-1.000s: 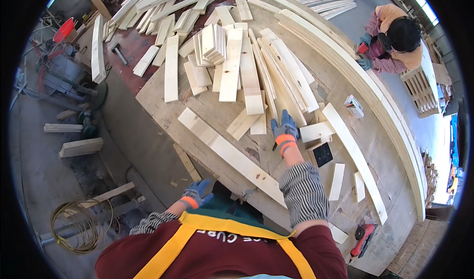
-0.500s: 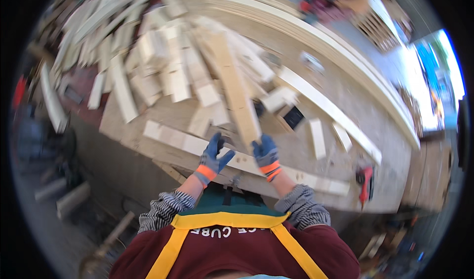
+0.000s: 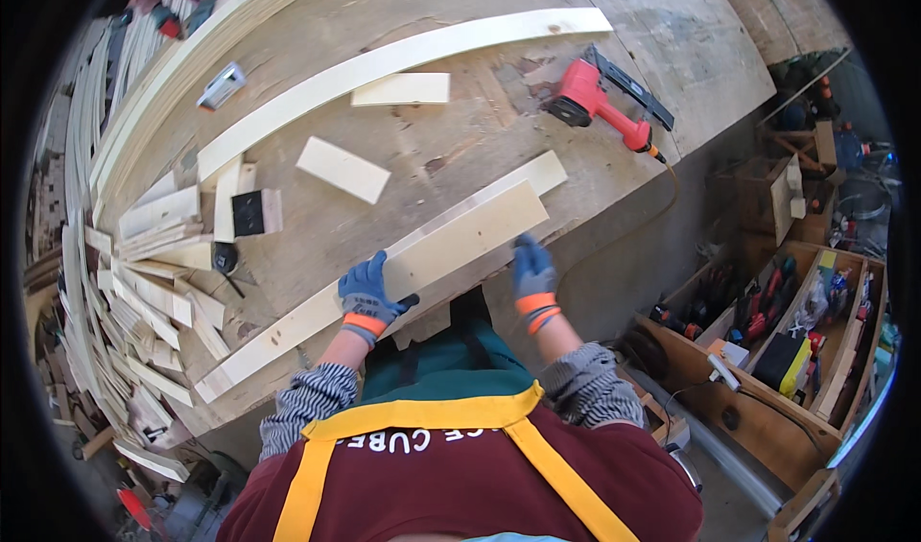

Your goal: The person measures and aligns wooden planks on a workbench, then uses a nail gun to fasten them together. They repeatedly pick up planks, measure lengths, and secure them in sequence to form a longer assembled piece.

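Note:
Both my hands wear blue-grey gloves with orange cuffs. My left hand is closed around the left end of a pale wooden board, its thumb on the near side. This board lies along, and partly over, a longer wooden strip at the table's near edge. Whether the two touch all along cannot be made out. Just off the board's right end is my right hand, fingers stretched out and holding nothing.
A red nail gun with a hose lies at the far right of the worktable. Loose offcuts, a long curved-looking strip and a black tape measure lie leftward. A wooden toolbox stands below at right.
My view has turned rightward. The board has swung from pointing away from me to lying crosswise. My left hand, open before, now grips it; my right hand has come off it.

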